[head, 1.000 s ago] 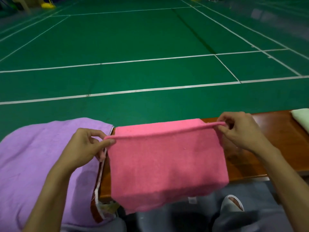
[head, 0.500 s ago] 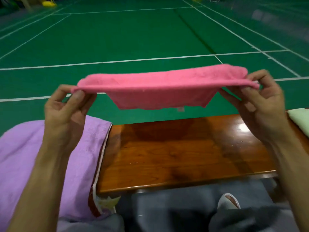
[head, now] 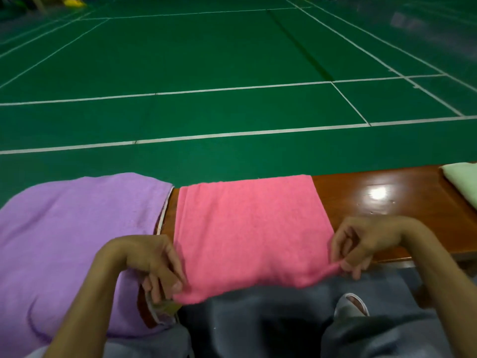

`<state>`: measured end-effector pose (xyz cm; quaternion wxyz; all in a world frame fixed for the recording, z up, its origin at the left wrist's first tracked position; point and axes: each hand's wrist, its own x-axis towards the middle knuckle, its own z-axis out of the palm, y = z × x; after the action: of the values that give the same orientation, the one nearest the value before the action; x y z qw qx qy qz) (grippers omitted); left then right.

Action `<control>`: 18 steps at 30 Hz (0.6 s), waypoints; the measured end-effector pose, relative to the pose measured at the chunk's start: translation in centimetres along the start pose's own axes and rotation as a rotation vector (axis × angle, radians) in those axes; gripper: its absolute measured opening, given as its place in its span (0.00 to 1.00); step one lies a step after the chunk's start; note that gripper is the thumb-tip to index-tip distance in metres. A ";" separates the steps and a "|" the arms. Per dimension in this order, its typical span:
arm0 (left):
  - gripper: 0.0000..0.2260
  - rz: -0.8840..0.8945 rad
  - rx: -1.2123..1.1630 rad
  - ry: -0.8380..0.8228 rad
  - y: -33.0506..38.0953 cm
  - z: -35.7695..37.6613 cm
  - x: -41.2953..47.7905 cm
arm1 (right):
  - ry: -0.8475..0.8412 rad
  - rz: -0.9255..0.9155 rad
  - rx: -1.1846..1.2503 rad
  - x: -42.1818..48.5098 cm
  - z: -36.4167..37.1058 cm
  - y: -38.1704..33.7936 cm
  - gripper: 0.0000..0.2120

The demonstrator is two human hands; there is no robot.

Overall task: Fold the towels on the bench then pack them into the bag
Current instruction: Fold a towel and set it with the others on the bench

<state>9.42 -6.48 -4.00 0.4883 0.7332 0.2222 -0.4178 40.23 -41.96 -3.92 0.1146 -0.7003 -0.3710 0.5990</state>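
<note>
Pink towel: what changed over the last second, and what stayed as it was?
The pink towel, first hanging in front of the bench, was swung up, then laid flat across it, near edge overhanging. The left hand and right hand came down with it and kept their pinching grip on its near corners; nothing was let go. The purple towel and pale green towel stayed put.

green court floor [head: 206, 60] with white lines [head: 232, 134] beyond the tabletop's [head: 387, 210] far edge, grey slipper [head: 351, 304] below its near edge

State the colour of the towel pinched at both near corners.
Pink towel, plain, seen clearly in the head view.
</note>
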 end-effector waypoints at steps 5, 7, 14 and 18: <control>0.11 0.088 -0.099 0.836 1.0 -0.8 1.5 | 0.340 0.073 0.159 0.0 -0.3 -0.5 0.10; 0.09 0.096 -0.099 1.254 1.3 -0.9 3.8 | 0.718 0.093 0.191 2.2 -0.4 -0.1 0.09; 0.04 0.085 -0.200 1.491 3.0 -0.5 9.4 | 1.282 0.221 0.160 8.7 1.0 -0.8 0.14; 0.04 0.118 -0.346 1.543 3.5 -0.7 9.2 | 1.342 0.108 0.223 8.9 1.4 -1.2 0.10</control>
<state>17.35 -8.13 -9.65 0.3249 0.7400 0.5206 0.2754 38.56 -35.73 -10.27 0.3612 -0.9217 -0.1202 0.0746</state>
